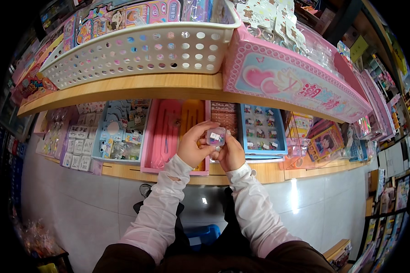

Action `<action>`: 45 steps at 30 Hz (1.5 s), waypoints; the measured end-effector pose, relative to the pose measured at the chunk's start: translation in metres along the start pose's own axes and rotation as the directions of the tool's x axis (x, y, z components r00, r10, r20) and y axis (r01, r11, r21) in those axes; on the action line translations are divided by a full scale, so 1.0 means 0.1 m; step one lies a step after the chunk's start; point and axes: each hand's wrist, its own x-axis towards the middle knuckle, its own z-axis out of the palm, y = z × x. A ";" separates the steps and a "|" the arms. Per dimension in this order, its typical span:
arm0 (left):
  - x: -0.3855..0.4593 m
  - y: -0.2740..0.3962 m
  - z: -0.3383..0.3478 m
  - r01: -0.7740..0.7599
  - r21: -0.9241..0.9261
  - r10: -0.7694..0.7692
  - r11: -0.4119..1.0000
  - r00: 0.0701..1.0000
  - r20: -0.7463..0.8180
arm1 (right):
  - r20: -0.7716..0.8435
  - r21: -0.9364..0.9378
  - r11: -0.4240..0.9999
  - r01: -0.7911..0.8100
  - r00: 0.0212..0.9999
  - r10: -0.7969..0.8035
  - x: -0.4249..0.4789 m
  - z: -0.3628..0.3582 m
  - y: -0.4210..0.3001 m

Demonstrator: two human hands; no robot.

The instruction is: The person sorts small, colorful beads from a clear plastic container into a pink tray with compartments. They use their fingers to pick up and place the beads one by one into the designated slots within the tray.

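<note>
Between my two hands is a small clear plastic box [216,136] with colourful little pieces inside and a white sticker on its lid. My left hand [195,143] grips it from the left side, fingers along the top edge and thumb below. My right hand [233,152] holds its right side with the fingertips. Both hands are above the lower shelf, in front of a pink tray [162,136] with pink and orange plastic goods. Just right of my hands, a blue box [262,131] holds rows of similar small clear boxes with stickers.
On the upper wooden shelf [150,84] stand a white perforated basket [133,51] of packaged toys and a pink printed box [294,75] of carded items. A light blue box [121,133] lies left on the lower shelf. A blue plastic container [205,235] is on the floor.
</note>
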 end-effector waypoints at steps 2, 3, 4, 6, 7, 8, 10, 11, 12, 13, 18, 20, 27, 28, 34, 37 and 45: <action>0.00 0.01 0.00 -0.024 0.013 0.024 1.000 1.000 0.017 | 0.039 0.025 1.000 -0.015 0.999 0.014 0.01 0.00 -0.01; -0.01 0.01 0.00 -0.036 0.019 0.035 0.999 0.999 0.026 | 0.055 0.026 0.999 -0.020 0.998 0.019 0.02 0.00 -0.02; -0.01 0.00 0.00 -0.043 0.058 0.042 0.997 0.999 0.019 | 0.071 0.028 0.999 -0.025 0.997 0.023 0.02 0.00 -0.03; -0.01 -0.04 0.00 -0.053 0.134 0.052 0.990 0.999 0.008 | 0.045 -0.001 1.000 0.024 0.999 -0.024 0.01 0.02 0.01; -0.02 -0.03 0.01 -0.095 0.222 0.104 0.970 0.994 -0.028 | 0.030 -0.016 0.999 0.048 0.998 -0.048 0.00 0.03 0.03; -0.01 -0.02 0.04 -0.133 0.310 0.159 0.942 0.986 -0.059 | -0.023 -0.072 0.994 0.084 0.996 -0.085 -0.01 0.05 0.07; 0.00 0.05 0.10 -0.186 0.455 0.254 0.871 0.963 -0.093 | -0.117 -0.187 0.972 0.141 0.979 -0.165 0.00 0.11 0.12; 0.00 0.09 0.13 -0.204 0.512 0.293 0.834 0.951 -0.097 | -0.128 -0.172 0.972 0.159 0.975 -0.182 -0.01 0.12 0.12; 0.01 0.11 0.15 -0.223 0.566 0.334 0.794 0.937 -0.100 | -0.136 -0.161 0.971 0.177 0.970 -0.199 -0.01 0.15 0.10; 0.00 0.09 0.17 -0.228 0.542 0.322 0.809 0.943 -0.085 | -0.144 -0.149 0.969 0.196 0.966 -0.217 0.00 0.16 0.10; -0.01 0.06 0.23 -0.225 0.525 0.305 0.821 0.950 -0.070 | -0.137 -0.005 0.982 0.190 0.972 -0.189 0.01 0.08 0.03; 0.00 0.06 0.23 -0.201 0.552 0.292 0.809 0.953 -0.080 | -0.161 -0.184 0.966 0.180 0.964 -0.210 0.04 -0.03 0.07; -0.03 -0.03 0.10 -0.122 0.460 0.148 0.880 0.989 -0.021 | -0.211 -0.512 0.849 0.128 0.940 -0.269 -0.01 0.12 0.10; -0.03 -0.03 0.12 -0.110 0.438 0.132 0.892 0.991 -0.022 | -0.211 -0.488 0.852 0.188 0.922 -0.324 0.00 0.13 0.11; -0.01 -0.03 0.07 -0.018 -0.019 0.017 1.000 0.999 -0.040 | -0.275 -0.363 0.878 0.313 0.864 -0.422 0.03 0.25 0.06; -0.02 -0.14 -0.02 0.112 -0.264 -0.145 0.958 0.984 -0.106 | -0.223 -0.490 0.816 0.307 0.860 -0.458 0.04 0.25 0.13; -0.05 -0.22 -0.11 0.008 0.032 -0.001 0.999 0.976 -0.218 | -0.110 -0.686 0.626 0.372 0.797 -0.594 0.19 0.25 0.36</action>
